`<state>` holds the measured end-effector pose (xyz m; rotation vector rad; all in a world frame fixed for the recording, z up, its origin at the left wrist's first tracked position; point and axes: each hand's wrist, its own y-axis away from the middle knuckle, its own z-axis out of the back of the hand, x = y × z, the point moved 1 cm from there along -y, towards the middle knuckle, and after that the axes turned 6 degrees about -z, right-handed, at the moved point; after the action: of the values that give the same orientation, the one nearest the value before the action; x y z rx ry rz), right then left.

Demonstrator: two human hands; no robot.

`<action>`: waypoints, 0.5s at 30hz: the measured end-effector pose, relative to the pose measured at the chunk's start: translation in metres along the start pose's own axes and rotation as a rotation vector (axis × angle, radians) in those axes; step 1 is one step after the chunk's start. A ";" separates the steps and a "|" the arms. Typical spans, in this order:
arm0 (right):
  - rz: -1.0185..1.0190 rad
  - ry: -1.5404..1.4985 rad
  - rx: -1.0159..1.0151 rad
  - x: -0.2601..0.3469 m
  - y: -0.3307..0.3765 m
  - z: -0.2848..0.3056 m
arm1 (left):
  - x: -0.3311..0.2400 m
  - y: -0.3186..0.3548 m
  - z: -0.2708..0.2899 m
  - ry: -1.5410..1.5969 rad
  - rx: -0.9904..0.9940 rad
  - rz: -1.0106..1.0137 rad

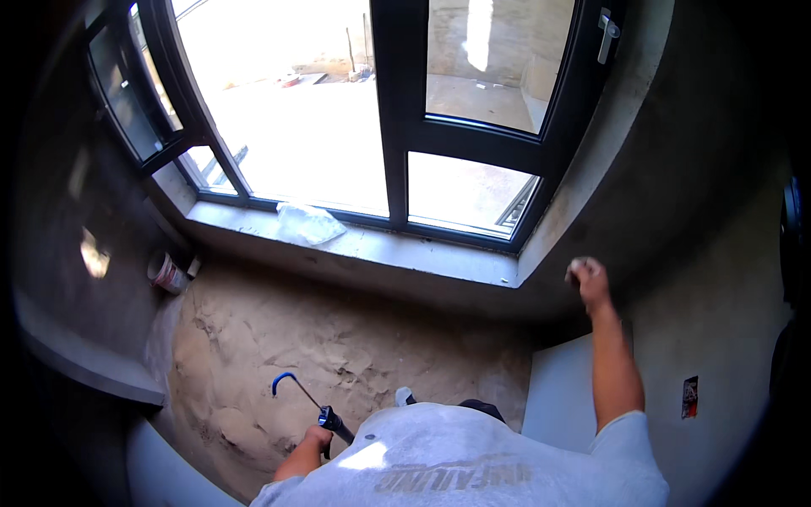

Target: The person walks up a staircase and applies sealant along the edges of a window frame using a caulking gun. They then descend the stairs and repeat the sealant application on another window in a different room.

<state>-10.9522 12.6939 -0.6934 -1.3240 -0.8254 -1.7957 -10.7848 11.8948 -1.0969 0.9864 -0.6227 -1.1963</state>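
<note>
My left hand [318,438] is closed round the dark grip of what looks like a caulking gun [331,418]. Its thin metal rod ends in a blue hook and points up and away over the sandy floor. The gun's other end disappears behind my shirt. My right arm is stretched forward, and my right hand [591,280] is raised near the wall, right of the window sill's corner. Its fingers are bent together with a small pale spot at their tips. What they pinch, if anything, is too small to make out.
A dark-framed window [397,110] fills the far side. Crumpled clear plastic [308,223] lies on its pale sill [389,247]. A bucket [166,272] rests in the far left corner on the sandy floor [279,338]. Pale panels stand at both sides; an electrical box [690,397] is set in the right wall.
</note>
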 end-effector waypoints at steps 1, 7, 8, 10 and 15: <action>0.059 -0.025 0.021 0.027 -0.032 -0.003 | -0.005 0.020 0.018 0.126 -0.084 0.057; 0.541 0.014 -0.140 0.205 -0.234 0.001 | -0.056 0.039 0.075 0.803 -0.458 0.124; 0.601 0.075 -0.342 0.231 -0.255 -0.012 | -0.061 0.029 0.079 0.751 -0.511 0.162; 0.672 0.163 -0.644 0.280 -0.296 -0.009 | -0.147 0.123 0.125 0.758 -0.570 0.282; 0.684 0.580 -0.747 0.340 -0.420 -0.016 | -0.087 0.082 0.024 0.597 -0.518 0.337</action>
<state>-11.3834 12.8327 -0.3976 -1.1771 0.6127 -1.7848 -10.7911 11.9750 -1.0048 0.7030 0.0100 -0.6569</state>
